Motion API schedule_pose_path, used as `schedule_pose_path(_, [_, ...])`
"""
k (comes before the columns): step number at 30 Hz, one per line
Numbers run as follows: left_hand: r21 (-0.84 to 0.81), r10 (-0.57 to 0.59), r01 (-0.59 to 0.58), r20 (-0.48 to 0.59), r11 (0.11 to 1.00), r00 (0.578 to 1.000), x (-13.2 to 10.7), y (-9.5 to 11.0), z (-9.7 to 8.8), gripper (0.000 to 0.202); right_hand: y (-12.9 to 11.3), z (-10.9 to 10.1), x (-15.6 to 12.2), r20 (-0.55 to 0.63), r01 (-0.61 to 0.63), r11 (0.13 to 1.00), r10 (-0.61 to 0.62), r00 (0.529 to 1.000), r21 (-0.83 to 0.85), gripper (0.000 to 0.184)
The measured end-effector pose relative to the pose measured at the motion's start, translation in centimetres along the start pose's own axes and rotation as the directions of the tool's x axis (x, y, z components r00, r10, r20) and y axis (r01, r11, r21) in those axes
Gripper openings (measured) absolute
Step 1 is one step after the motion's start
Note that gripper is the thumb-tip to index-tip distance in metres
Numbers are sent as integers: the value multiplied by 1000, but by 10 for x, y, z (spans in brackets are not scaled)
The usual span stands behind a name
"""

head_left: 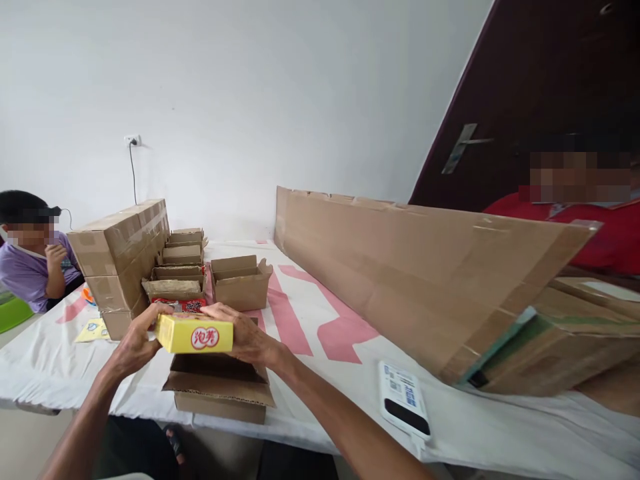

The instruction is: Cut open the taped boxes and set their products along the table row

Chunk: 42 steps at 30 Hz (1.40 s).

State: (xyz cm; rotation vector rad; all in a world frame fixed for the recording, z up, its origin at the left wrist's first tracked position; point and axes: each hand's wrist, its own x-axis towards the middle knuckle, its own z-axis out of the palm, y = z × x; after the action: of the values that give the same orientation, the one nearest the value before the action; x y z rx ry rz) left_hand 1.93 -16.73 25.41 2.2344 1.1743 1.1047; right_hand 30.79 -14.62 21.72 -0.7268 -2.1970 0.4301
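Observation:
Both my hands hold a small yellow box (194, 333) with a red and white round label, above an open brown carton (220, 390) at the table's near edge. My left hand (134, 340) grips the box's left end with fingers curled over its top. My right hand (245, 333) grips the right end. Behind the yellow box lies a red packet (180, 304), partly hidden.
Several small open cartons (240, 283) and a stack of taped boxes (117, 257) stand behind on the white and pink cloth (320, 333). A long cardboard sheet (425, 267) leans at the right. A white power bank (403, 399) lies near the edge. People sit at far left and right.

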Motion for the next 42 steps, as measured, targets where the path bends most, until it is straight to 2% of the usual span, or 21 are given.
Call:
schedule_pose_path(2, [-19, -50, 49, -70, 999, 996, -15, -4, -7, 35, -2, -2, -2, 85, -21, 974, 41, 996, -224, 63])
schedule_pose_path(4, [-99, -160, 144, -186, 985, 969, -29, -12, -15, 43, -4, -5, -3, 117, -117, 911, 177, 977, -395, 66])
schedule_pose_path(5, [-157, -238, 203, -249, 967, 939, -35, -17, -19, 49, -5, -7, -3, 131, -166, 879, 248, 960, -447, 68])
schedule_pose_path(7, [-281, -398, 309, -355, 908, 846, -46, -27, -26, 59, -6, -11, -4, 167, -226, 840, 346, 923, -493, 66])
schedule_pose_path(9, [-372, -503, 362, -417, 855, 757, -54, -37, -30, 67, -8, -12, -5, 193, -245, 838, 377, 906, -487, 59])
schedule_pose_path(11, [-414, -531, 361, -439, 836, 725, -61, -43, -33, 73, -11, -13, -7, 191, -246, 851, 367, 910, -464, 50])
schedule_pose_path(14, [-419, -529, 359, -419, 834, 738, -65, -46, -34, 80, -18, -13, -11, 176, -248, 869, 350, 920, -429, 40])
schedule_pose_path(20, [-323, -524, 425, -349, 845, 777, -57, -55, -28, 80, -32, -14, -19, 161, -219, 884, 307, 938, -412, 27])
schedule_pose_path(24, [-51, -448, 456, -305, 889, 840, -51, -70, -22, 65, -39, -11, -24, 157, -225, 879, 315, 936, -419, 23])
schedule_pose_path(27, [194, -344, 401, -268, 895, 900, -42, -78, -18, 49, -37, -7, -28, 176, -222, 892, 310, 934, -394, 20])
schedule_pose_path(31, [377, -282, 316, -145, 871, 949, -20, -77, -12, 39, -29, -1, -36, 190, -217, 914, 293, 937, -343, 19])
schedule_pose_path(38, [587, -297, 212, 51, 781, 954, 11, -72, -3, 33, -18, 1, -52, 100, -197, 952, 226, 969, -234, 25])
schedule_pose_path(42, [614, -331, 200, 105, 763, 938, 17, -77, 0, 32, -3, -12, -54, -13, -179, 977, 178, 984, -115, 30])
